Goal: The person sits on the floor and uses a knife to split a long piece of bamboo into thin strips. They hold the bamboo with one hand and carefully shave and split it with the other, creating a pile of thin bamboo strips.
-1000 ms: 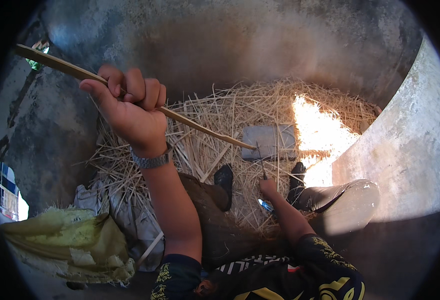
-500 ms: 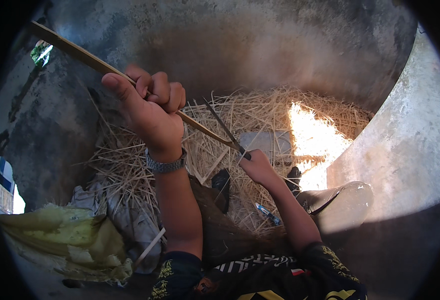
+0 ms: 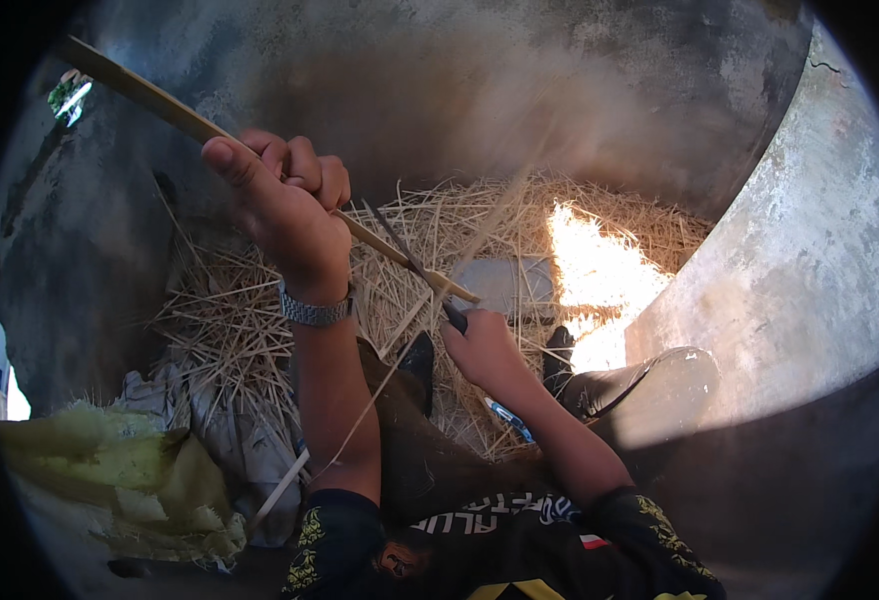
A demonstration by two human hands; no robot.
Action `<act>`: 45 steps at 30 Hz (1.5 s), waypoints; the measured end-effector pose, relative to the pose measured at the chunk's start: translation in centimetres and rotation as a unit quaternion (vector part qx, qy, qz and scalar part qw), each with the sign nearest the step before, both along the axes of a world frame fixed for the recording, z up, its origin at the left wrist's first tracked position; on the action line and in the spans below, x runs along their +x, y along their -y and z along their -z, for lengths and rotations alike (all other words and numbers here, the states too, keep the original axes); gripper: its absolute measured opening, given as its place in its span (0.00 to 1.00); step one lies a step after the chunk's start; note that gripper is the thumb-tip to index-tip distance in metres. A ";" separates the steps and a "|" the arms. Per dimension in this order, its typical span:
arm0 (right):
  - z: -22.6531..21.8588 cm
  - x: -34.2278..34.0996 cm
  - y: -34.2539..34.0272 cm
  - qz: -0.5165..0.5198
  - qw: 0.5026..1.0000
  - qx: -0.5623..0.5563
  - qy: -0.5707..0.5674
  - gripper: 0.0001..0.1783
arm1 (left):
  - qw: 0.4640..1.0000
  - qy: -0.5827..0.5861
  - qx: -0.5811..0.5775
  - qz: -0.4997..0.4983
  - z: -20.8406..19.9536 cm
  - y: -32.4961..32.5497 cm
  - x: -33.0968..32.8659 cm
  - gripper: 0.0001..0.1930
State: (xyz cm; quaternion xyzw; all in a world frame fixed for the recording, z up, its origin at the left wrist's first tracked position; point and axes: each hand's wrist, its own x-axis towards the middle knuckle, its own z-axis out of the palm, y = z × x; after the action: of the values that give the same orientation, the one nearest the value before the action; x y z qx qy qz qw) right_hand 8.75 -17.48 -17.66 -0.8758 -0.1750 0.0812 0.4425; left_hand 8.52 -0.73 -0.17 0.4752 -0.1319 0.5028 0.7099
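Observation:
My left hand point(image 3: 295, 215) is closed around a long, flat bamboo strip point(image 3: 150, 97), thumb laid along it. The strip slants from the upper left down to the middle, its lower end reaching past the knife. In my right hand point(image 3: 488, 350) is a dark-bladed knife point(image 3: 400, 240), gripped by its black handle, the blade pointing up and left and crossing the strip near that lower end. A thin, pale bamboo sliver point(image 3: 400, 362), partly blurred, runs beside my right hand and down to my left forearm.
Pale bamboo shavings point(image 3: 230, 340) cover the ground, brightly sunlit to the right. A grey slab point(image 3: 500, 285) lies among them. Curved concrete walls point(image 3: 440, 90) surround me. A frayed yellow-green sack point(image 3: 110, 480) lies at lower left, and a blue-and-white object point(image 3: 510, 420) lies by my right forearm.
The knife has shifted left relative to the strip, whose lower end now shows beyond the blade. A long, thin sliver has come into sight. The whole view has shifted slightly.

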 end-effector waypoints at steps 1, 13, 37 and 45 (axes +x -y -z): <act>0.3 -0.3 0.0 0.005 0.999 0.029 0.022 0.20 | 1.000 0.000 -0.001 -0.009 0.1 0.1 -0.1 0.33; 2.9 -0.7 -0.2 0.019 0.999 0.038 -0.030 0.21 | 0.999 -0.017 -0.029 -0.043 0.2 -0.5 -0.4 0.33; 5.0 0.2 2.5 -0.007 0.941 0.170 -0.292 0.19 | 0.998 0.024 0.043 0.040 0.4 3.9 -0.1 0.32; 0.7 -4.6 3.7 -0.001 0.926 0.225 -0.303 0.22 | 0.998 0.049 0.041 0.007 0.1 3.3 0.4 0.29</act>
State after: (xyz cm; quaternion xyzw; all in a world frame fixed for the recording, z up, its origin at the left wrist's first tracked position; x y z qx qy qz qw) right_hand 4.17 -21.23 -18.40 -0.6865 -0.0466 0.3018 0.6599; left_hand 8.97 -4.06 -0.29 0.4778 -0.1902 0.5145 0.6861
